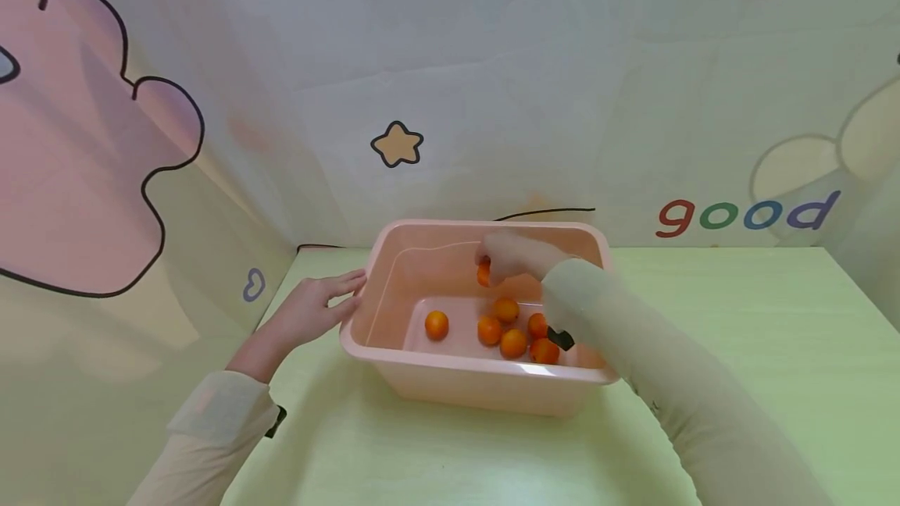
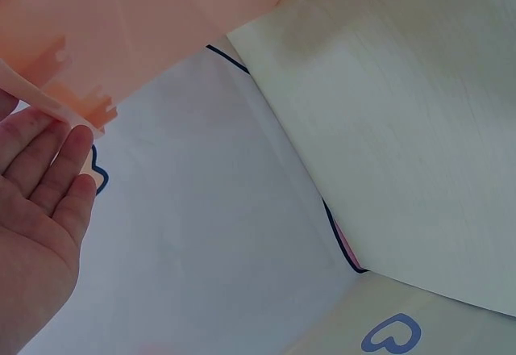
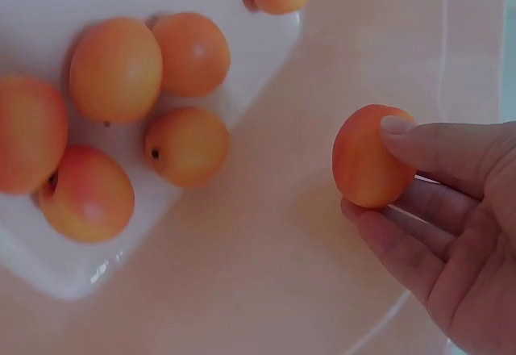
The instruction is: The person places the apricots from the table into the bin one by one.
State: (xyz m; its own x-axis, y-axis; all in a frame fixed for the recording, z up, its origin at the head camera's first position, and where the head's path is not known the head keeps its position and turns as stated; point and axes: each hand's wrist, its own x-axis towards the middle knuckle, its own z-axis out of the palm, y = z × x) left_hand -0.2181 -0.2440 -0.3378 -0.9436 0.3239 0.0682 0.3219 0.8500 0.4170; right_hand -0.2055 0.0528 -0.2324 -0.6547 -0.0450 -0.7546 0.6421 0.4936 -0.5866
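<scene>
A pink rectangular plastic basin (image 1: 485, 386) stands on the table. Inside lie several orange-red apricots, most of them clustered to the right, with a single apricot (image 1: 437, 325) farther left. My right hand (image 1: 516, 252) reaches over the basin and holds one apricot (image 3: 372, 157) between thumb and fingers, above the floor near the far wall. Dark stem ends show on some of the lower apricots, such as this one (image 3: 187, 147). My left hand (image 1: 316, 309) is at the basin's left rim, its fingers nearly straight and touching the edge; in the left wrist view the rim (image 2: 48, 105) crosses the fingertips.
Beneath the basin is a pale green tabletop (image 1: 731, 318), extending right and toward the front. A printed cloth backdrop (image 1: 478, 100) rises close behind the basin's far rim and continues along the left side. My right sleeve (image 1: 654, 358) passes over the basin's right end.
</scene>
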